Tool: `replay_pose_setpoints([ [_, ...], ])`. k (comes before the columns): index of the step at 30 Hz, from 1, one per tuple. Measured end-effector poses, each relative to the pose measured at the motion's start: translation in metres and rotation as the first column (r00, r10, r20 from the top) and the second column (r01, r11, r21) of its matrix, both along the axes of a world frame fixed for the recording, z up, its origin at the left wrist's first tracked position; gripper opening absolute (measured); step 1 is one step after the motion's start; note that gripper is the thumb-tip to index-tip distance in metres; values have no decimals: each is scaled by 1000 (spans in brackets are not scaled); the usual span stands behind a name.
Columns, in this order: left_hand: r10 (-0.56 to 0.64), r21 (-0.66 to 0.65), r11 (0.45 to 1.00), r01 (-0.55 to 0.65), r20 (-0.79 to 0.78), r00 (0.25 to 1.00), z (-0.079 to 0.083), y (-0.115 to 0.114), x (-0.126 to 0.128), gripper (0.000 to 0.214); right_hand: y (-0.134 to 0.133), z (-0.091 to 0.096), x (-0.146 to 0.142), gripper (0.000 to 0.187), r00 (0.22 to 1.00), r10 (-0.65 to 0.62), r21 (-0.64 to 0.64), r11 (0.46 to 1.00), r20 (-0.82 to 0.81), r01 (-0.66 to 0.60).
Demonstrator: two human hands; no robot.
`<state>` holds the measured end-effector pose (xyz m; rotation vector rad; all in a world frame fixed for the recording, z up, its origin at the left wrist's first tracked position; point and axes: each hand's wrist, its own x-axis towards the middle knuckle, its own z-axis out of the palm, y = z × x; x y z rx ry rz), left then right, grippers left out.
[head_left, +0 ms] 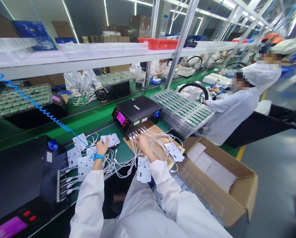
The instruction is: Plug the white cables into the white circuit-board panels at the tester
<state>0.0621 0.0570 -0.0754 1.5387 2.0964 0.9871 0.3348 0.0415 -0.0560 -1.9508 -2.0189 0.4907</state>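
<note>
My left hand (102, 145) wears a blue wrist strap and grips the edge of a white circuit board (110, 139) lying on the green bench. My right hand (141, 142) pinches a white cable plug at the front row of ports on the black tester box (135, 112). Many white cables (123, 162) run from the box to several white boards (174, 152) spread on a cardboard sheet (160, 130) and on the bench.
A second black tester (16, 178) with plugged cables stands at my left. Stacked clear trays of green boards (187, 112) sit right of the box. An open cardboard box (220, 178) is at my right. Co-workers in white coats (234, 105) work nearby.
</note>
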Motion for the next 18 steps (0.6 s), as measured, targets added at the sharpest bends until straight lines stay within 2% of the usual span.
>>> replay_pose_setpoints([
  [9, -75, -24, 997, 78, 111, 991, -10, 5, -4, 33, 5, -1, 0, 21, 1000, 9, -1, 1000, -8, -9],
  [18, -92, -33, 995, 98, 135, 987, -6, 9, -8, 32, 13, -6, -2, 23, 1000, 11, 2, 1000, 6, -11],
])
